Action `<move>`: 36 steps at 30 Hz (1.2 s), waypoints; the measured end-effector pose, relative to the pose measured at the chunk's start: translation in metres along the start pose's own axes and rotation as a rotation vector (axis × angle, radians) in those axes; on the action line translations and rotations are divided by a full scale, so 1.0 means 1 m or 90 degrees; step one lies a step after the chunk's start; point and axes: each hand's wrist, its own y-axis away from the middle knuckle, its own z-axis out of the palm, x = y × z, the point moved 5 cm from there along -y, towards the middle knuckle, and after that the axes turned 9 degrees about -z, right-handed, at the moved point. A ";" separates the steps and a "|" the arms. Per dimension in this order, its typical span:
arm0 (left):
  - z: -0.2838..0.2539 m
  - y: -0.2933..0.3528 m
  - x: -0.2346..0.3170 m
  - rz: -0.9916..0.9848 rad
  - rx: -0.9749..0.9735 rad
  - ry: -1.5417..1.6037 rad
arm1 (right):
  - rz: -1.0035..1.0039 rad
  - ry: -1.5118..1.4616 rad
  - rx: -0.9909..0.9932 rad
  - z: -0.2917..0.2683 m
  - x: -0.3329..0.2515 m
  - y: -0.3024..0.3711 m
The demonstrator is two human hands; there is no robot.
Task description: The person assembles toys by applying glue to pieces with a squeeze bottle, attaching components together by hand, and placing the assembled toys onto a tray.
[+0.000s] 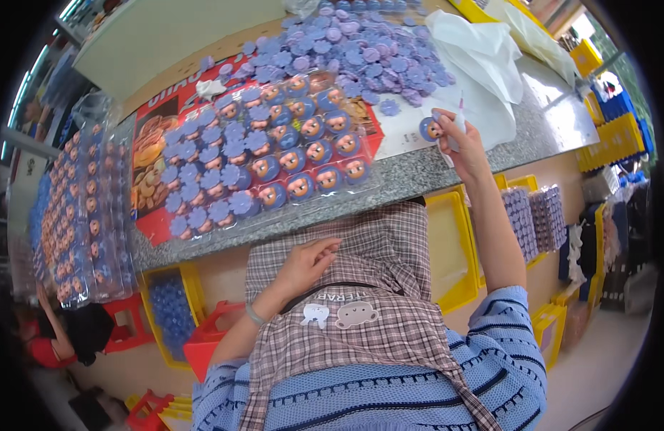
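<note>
My right hand [463, 147] is raised over the right part of the table's front edge. Its fingers are closed round a slim white applicator bottle [459, 118] with a thin pink tip pointing up. At the same fingertips is a small doll head [430, 129] with a blue hood. My left hand [308, 264] lies over my lap against the plaid apron, fingers loosely bent and a little apart, nothing visible in it. Between the hands and the back stands a clear plastic tray [361, 188] of doll heads; those on its left carry purple flower-shaped pieces, those on its right show bare blue hoods.
A heap of loose purple flower pieces [346, 50] covers the table's back. White plastic sheeting [475, 61] lies at the right. Stacked filled trays [88, 215] stand at the left. Yellow crates [447, 248] sit under the table, and another person's arm [52, 323] shows at far left.
</note>
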 end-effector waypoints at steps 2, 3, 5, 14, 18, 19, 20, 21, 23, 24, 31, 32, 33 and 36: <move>-0.002 -0.002 0.001 -0.016 0.006 -0.004 | -0.003 0.016 -0.026 0.006 0.001 0.003; -0.003 -0.003 0.002 -0.019 -0.004 -0.008 | -0.013 0.039 -0.032 0.009 0.000 0.004; -0.004 -0.001 0.001 -0.023 -0.011 -0.011 | -0.024 0.061 -0.043 0.019 -0.002 0.005; -0.006 0.002 -0.006 -0.032 -0.009 0.000 | -0.016 0.092 -0.090 0.057 -0.002 0.007; -0.005 0.002 -0.007 -0.019 -0.004 -0.009 | -0.026 0.104 -0.122 0.074 -0.005 -0.003; -0.005 0.002 -0.008 -0.018 -0.003 -0.006 | -0.039 0.107 -0.134 0.081 -0.007 -0.008; -0.004 0.002 -0.009 -0.018 -0.003 -0.002 | -0.051 0.111 -0.145 0.087 -0.010 -0.013; -0.003 0.002 -0.009 -0.018 -0.003 -0.001 | -0.049 0.112 -0.145 0.093 -0.011 -0.020; -0.003 0.001 -0.010 -0.018 -0.006 -0.003 | -0.102 0.156 -0.172 0.105 -0.016 -0.037; -0.003 0.001 -0.010 -0.018 -0.006 -0.004 | -0.128 0.178 -0.185 0.112 -0.019 -0.046; 0.001 0.001 -0.022 -0.025 -0.019 -0.028 | -0.277 0.372 -0.181 0.161 -0.016 -0.108; 0.002 0.000 -0.024 -0.028 -0.024 -0.037 | -0.275 0.372 -0.183 0.165 -0.011 -0.114; 0.002 0.000 -0.025 -0.029 -0.024 -0.035 | -0.306 0.389 -0.181 0.169 -0.008 -0.118; 0.002 0.001 -0.030 -0.031 -0.019 -0.036 | -0.368 0.421 -0.186 0.180 -0.004 -0.121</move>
